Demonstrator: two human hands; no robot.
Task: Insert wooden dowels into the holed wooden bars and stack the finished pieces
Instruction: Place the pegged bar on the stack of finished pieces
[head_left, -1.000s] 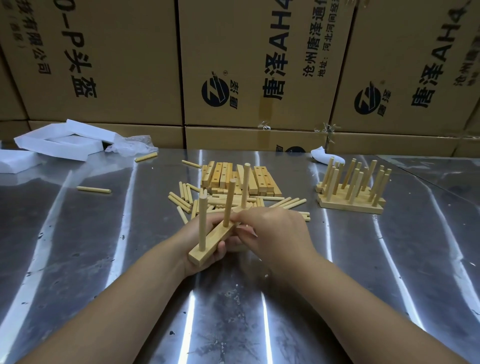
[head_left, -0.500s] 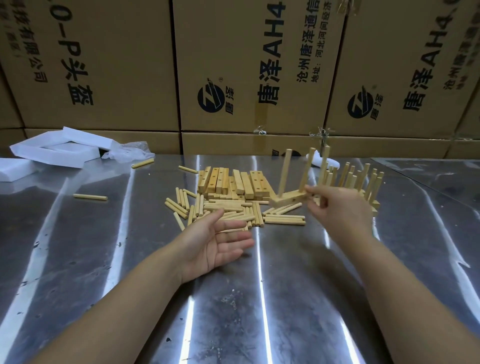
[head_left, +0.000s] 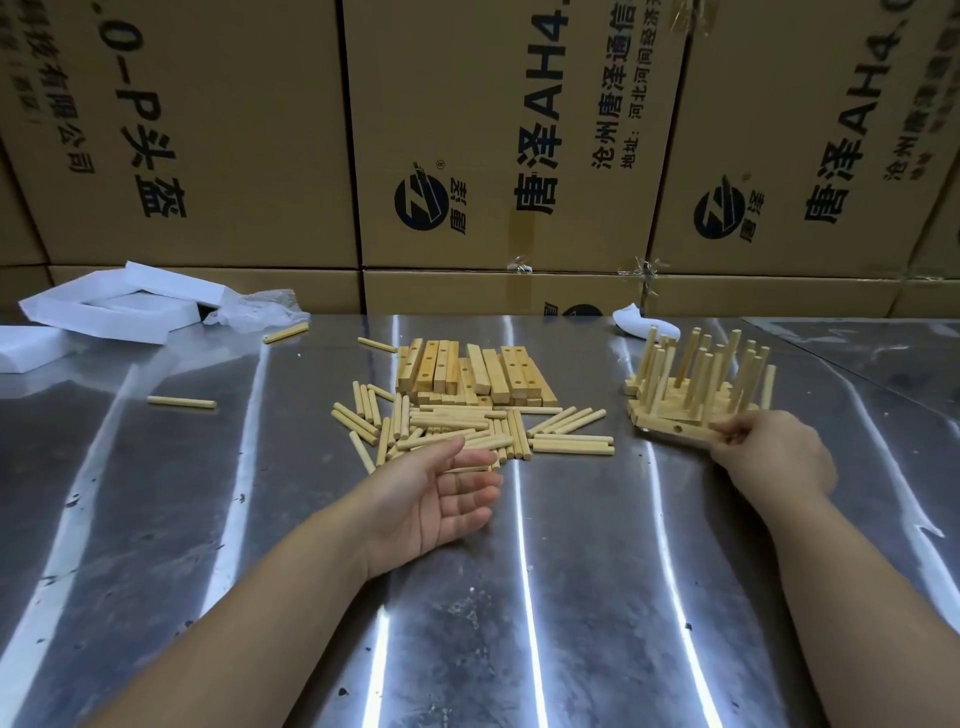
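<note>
Loose wooden dowels (head_left: 467, 428) lie in a heap at the middle of the metal table (head_left: 571, 571). Just behind them is a pile of holed wooden bars (head_left: 467, 371). My left hand (head_left: 436, 499) rests palm up at the near edge of the dowel heap, fingers relaxed and holding nothing. To the right stands the group of finished pieces (head_left: 696, 384), dowels pointing up. A finished bar (head_left: 670, 432) lies along its near side, and my right hand (head_left: 774, 457) pinches that bar's right end.
Stray dowels lie at the left (head_left: 182, 401) and the far left (head_left: 285, 332). White foam pieces (head_left: 104, 306) and a plastic bag (head_left: 254, 312) sit at the back left. A wall of cardboard boxes (head_left: 493, 156) closes the far edge. A white scrap (head_left: 644, 322) lies behind the finished pieces.
My right hand carried the finished bar from the middle to the right and set it down against the finished group. My left hand let go and now lies open by the dowels.
</note>
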